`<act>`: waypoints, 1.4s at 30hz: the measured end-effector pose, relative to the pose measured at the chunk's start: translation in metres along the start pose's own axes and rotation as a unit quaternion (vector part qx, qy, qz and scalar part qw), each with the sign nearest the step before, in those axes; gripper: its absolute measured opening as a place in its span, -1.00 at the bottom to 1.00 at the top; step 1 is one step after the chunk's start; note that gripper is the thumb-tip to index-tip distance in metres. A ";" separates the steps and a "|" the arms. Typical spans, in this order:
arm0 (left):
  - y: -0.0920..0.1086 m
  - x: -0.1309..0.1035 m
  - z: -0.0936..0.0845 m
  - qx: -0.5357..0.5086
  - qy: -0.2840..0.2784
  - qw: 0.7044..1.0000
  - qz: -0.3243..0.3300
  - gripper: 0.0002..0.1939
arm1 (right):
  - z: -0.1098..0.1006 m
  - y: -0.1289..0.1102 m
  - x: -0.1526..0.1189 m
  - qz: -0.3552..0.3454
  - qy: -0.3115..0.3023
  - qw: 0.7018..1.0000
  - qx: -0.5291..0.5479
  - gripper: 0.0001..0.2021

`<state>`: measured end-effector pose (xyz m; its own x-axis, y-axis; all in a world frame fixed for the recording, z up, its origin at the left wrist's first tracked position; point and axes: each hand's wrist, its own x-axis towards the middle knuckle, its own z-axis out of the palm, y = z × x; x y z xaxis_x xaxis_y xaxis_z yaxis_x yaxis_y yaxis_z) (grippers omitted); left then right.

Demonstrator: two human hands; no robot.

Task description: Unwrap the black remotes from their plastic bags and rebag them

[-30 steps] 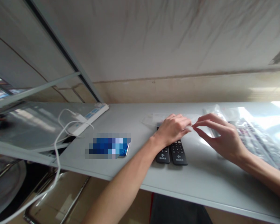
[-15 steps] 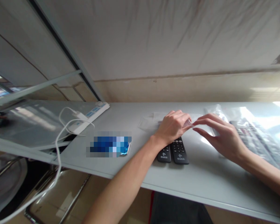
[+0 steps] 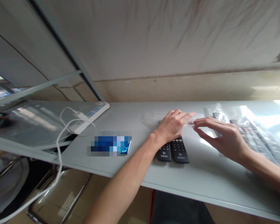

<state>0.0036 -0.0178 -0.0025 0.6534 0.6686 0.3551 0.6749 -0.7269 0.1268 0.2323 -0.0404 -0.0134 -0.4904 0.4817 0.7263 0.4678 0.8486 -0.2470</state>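
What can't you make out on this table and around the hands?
In the head view:
- Much of the two black remotes: hidden by the left hand.
- Blue device: blurred by pixelation.
- Bagged remotes' buttons: blurred under clear plastic.
- Right hand's grip on the film: too small.
- Right forearm: cut off by picture edge.

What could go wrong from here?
1. The clear plastic looks thin and appears pinched only by the right hand's fingertips, so it might slip or tear.
2. The left hand is over two black remotes lying side by side; a careless move could knock them askew.
3. The white cable loops near the power strip and runs down past the desk edge, so a snag might tug it.
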 end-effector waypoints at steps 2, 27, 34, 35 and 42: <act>0.001 0.001 -0.002 -0.006 -0.006 1.000 0.009 -0.62 | 0.001 -0.001 -0.001 -0.003 -0.008 1.000 0.002 -0.76; -0.009 -0.001 0.005 -0.045 0.107 0.990 -0.076 -0.74 | -0.008 -0.020 0.002 0.001 -0.253 0.959 0.126 -0.65; -0.010 0.000 0.009 -0.040 0.079 0.992 -0.087 -0.77 | -0.004 -0.015 0.001 0.072 -0.223 0.967 0.104 -0.73; -0.011 0.000 0.010 -0.038 0.068 0.994 -0.083 -0.78 | -0.004 -0.012 0.000 0.082 -0.213 0.970 0.088 -0.73; -0.010 -0.001 0.008 -0.032 0.013 0.997 -0.068 -0.73 | -0.004 0.006 -0.006 0.169 -0.202 0.964 -0.033 -0.61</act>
<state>-0.0014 -0.0096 -0.0115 0.5471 0.7584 0.3542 0.7329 -0.6385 0.2351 0.2412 -0.0387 -0.0164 -0.5419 0.7851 0.2999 0.6897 0.6193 -0.3752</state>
